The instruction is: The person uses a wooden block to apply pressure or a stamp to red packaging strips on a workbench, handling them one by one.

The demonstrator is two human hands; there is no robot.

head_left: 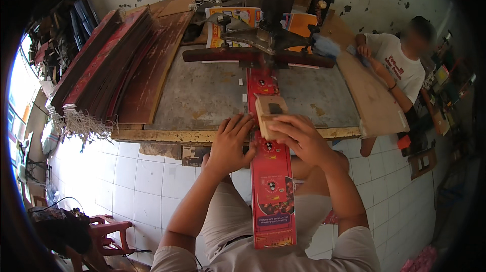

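A long red printed strip of packaging (271, 171) runs from under a dark bar on the table, out over the front edge and down toward my lap. My left hand (230, 143) rests at the strip's left side, its fingers stretched out on the table's front edge and the thumb beside the strip. Gripped in my right hand (304, 140) is a small pale wooden block (271, 107) with a dark patch on top. The block sits on the strip near the table edge; its underside is hidden.
A metal clamp frame (263, 39) with a long dark bar (212, 55) crosses the grey tabletop (192, 95). Bundled strips with frayed strings (96, 69) lie at the left. Brown board (372, 95) covers the right side, near a seated co-worker (405, 64). A red stool (111, 231) stands lower left.
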